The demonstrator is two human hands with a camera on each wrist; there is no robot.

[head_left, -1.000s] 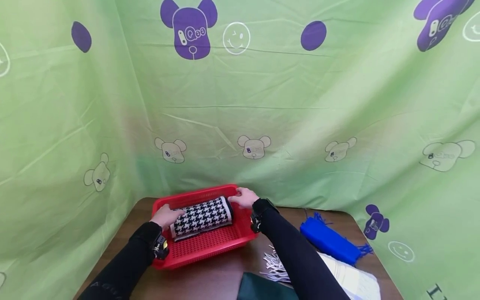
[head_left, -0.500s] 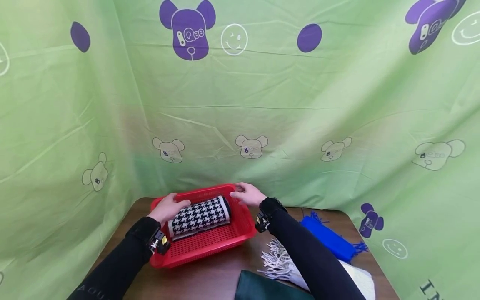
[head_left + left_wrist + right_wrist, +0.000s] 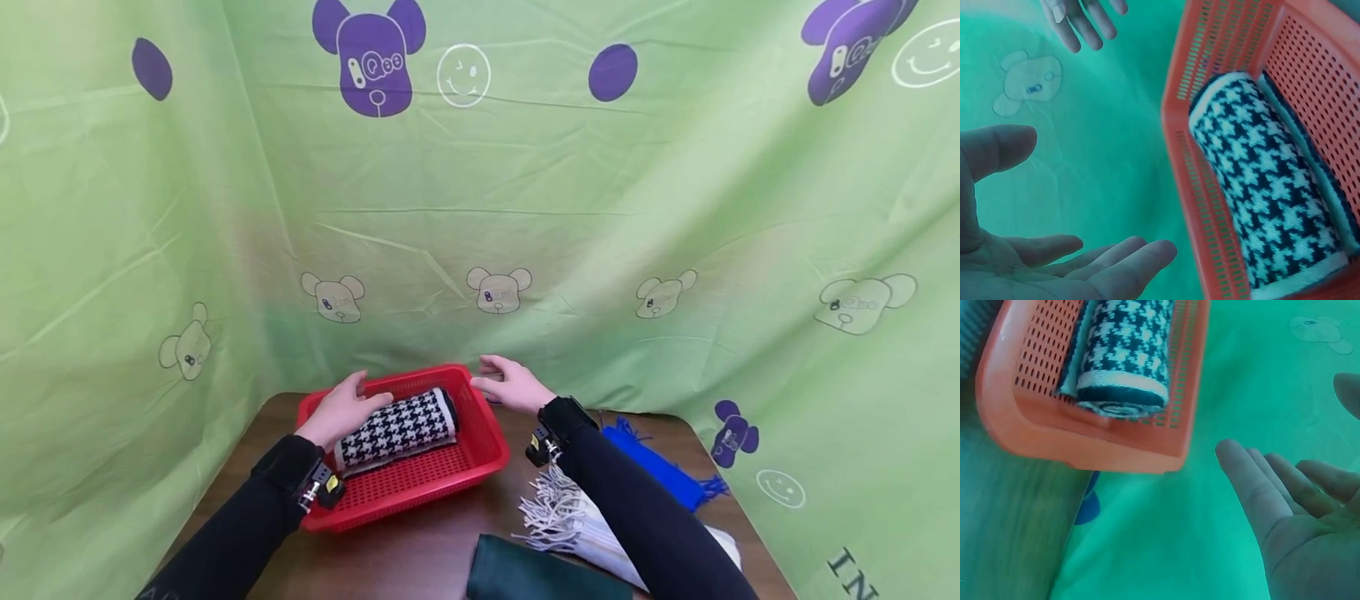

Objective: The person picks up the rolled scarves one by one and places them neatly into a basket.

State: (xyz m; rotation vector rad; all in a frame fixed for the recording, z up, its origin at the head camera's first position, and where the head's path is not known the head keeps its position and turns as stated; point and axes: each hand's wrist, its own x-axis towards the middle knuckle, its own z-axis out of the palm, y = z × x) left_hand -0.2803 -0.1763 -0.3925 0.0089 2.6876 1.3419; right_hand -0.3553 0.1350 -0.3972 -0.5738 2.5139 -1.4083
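Observation:
A rolled black-and-white houndstooth scarf (image 3: 401, 427) lies inside a red plastic basket (image 3: 408, 501), against its back side. My left hand (image 3: 347, 410) hovers over the basket's left end, fingers extended and holding nothing. Just past the back right corner, my right hand (image 3: 513, 385) is raised with loose, spread fingers and nothing in them. In the left wrist view the scarf (image 3: 1266, 194) shows its full length, apart from the left hand (image 3: 1054, 262). The right wrist view shows the roll's spiral end and the right hand (image 3: 1304, 531) away from the basket (image 3: 1091, 447).
To the right on the brown table (image 3: 390, 558) lie a folded blue fringed scarf (image 3: 663, 468), a white scarf (image 3: 600, 542) with long fringe, partly behind the right arm, and a dark green folded cloth (image 3: 540, 573). A green printed curtain (image 3: 570, 208) hangs behind and beside the table.
Both hands have come off the scarf and basket. The left has risen and opened up; the right has moved right and away from the basket's corner. The scarf stays in place.

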